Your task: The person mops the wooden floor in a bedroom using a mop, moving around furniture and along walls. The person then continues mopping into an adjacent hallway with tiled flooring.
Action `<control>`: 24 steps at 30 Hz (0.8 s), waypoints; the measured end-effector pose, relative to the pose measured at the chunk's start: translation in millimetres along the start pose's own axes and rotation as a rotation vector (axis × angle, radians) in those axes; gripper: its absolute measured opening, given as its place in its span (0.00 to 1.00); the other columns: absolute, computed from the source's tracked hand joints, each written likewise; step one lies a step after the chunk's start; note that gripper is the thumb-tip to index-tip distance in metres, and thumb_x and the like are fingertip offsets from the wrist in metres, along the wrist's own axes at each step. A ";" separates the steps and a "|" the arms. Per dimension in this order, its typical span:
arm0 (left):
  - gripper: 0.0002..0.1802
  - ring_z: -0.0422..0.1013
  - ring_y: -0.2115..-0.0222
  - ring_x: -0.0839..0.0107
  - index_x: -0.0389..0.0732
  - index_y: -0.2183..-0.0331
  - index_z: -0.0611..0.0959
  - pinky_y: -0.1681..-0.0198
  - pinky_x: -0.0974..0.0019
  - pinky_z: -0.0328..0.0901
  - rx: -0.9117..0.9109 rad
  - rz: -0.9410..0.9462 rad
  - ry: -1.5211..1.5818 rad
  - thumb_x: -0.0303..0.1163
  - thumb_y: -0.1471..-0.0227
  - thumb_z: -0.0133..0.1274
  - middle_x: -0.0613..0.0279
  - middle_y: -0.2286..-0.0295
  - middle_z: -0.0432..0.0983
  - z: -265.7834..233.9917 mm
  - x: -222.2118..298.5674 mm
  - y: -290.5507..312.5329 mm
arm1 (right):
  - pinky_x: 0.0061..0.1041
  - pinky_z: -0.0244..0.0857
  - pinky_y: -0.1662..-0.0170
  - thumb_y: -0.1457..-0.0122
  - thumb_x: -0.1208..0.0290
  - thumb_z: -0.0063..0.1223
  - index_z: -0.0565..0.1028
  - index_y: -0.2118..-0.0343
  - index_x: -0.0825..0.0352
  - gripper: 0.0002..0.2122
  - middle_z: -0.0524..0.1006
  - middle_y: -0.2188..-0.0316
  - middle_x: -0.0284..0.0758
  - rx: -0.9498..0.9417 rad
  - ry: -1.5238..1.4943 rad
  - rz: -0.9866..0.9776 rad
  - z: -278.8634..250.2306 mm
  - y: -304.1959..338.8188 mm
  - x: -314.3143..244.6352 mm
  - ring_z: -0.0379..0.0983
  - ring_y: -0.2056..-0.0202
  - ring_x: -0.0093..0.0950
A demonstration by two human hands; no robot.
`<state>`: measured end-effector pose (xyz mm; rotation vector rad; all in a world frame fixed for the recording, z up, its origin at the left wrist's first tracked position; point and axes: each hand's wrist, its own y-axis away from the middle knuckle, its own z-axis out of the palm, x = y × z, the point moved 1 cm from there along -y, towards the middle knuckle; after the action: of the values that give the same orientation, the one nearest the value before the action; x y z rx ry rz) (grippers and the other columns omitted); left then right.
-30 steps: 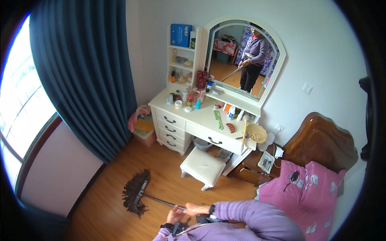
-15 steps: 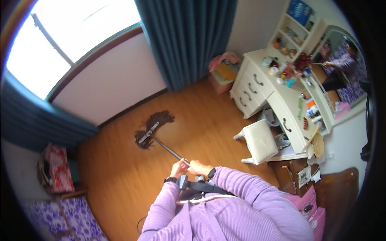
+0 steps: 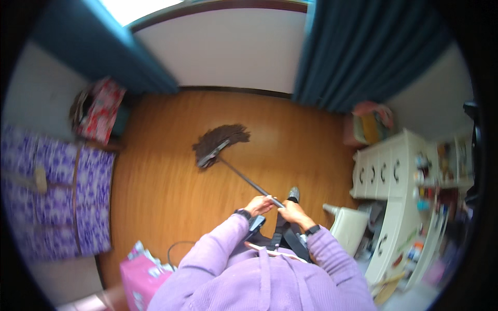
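Ahead-left of the left hand and right hand, closed round its handle, lies the mop head.

mop head: rough cloth | pole: metallic | floor: glossy wood

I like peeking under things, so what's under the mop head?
The mop head rests on the wooden floor, which shows all around it. Whatever is right beneath is covered, so I can't tell.
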<state>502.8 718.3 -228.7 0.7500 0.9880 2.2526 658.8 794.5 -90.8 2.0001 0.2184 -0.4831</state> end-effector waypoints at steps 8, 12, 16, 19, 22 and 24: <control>0.13 0.66 0.85 0.75 0.42 0.77 0.79 0.85 0.73 0.59 -0.092 -0.182 -0.098 0.35 0.47 0.43 0.66 0.83 0.73 158.7 -31.3 -117.6 | 0.33 0.65 0.66 0.50 0.65 0.50 0.74 0.67 0.70 0.13 0.75 0.75 0.44 0.298 0.092 -0.234 -114.5 26.6 122.0 0.74 0.70 0.38; 0.10 0.70 0.78 0.75 0.44 0.74 0.76 0.76 0.70 0.64 -0.092 -0.394 0.195 0.37 0.46 0.44 0.66 0.79 0.75 229.9 -69.2 -140.3 | 0.40 0.62 0.68 0.49 0.66 0.50 0.70 0.68 0.71 0.12 0.73 0.78 0.49 0.275 0.079 -0.083 -146.2 83.6 173.0 0.71 0.72 0.46; 0.08 0.69 0.72 0.75 0.45 0.74 0.76 0.68 0.68 0.65 -0.088 -0.524 0.164 0.37 0.48 0.49 0.69 0.76 0.74 262.3 -68.7 -147.1 | 0.23 0.58 0.76 0.47 0.73 0.47 0.72 0.73 0.73 0.08 0.69 0.83 0.32 0.237 -0.132 -0.104 -163.8 104.9 187.2 0.62 0.79 0.19; 0.09 0.66 0.75 0.76 0.45 0.75 0.76 0.70 0.71 0.64 -0.074 -0.481 0.110 0.39 0.48 0.50 0.70 0.80 0.70 260.0 -45.3 -146.1 | 0.19 0.56 0.75 0.45 0.75 0.44 0.73 0.71 0.74 0.08 0.70 0.79 0.27 0.128 -0.432 -0.035 -170.1 86.9 165.6 0.61 0.77 0.16; 0.09 0.65 0.77 0.79 0.45 0.75 0.76 0.76 0.75 0.61 -0.132 -0.325 0.062 0.39 0.49 0.51 0.70 0.80 0.69 238.7 -4.3 -144.8 | 0.19 0.55 0.80 0.44 0.72 0.45 0.70 0.74 0.71 0.07 0.67 0.84 0.29 0.114 -0.365 -0.069 -184.3 60.7 118.3 0.60 0.82 0.17; 0.09 0.65 0.81 0.81 0.46 0.76 0.76 0.78 0.77 0.61 -0.079 -0.223 0.053 0.38 0.49 0.51 0.73 0.83 0.68 223.1 31.0 -145.6 | 0.17 0.52 0.85 0.43 0.71 0.44 0.67 0.78 0.67 0.08 0.64 0.87 0.27 0.044 -0.335 -0.111 -199.4 37.7 78.1 0.58 0.87 0.15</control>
<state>671.5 925.6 -206.2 0.5208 0.9514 2.1129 790.7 949.4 -14.2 1.9213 0.1105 -0.8901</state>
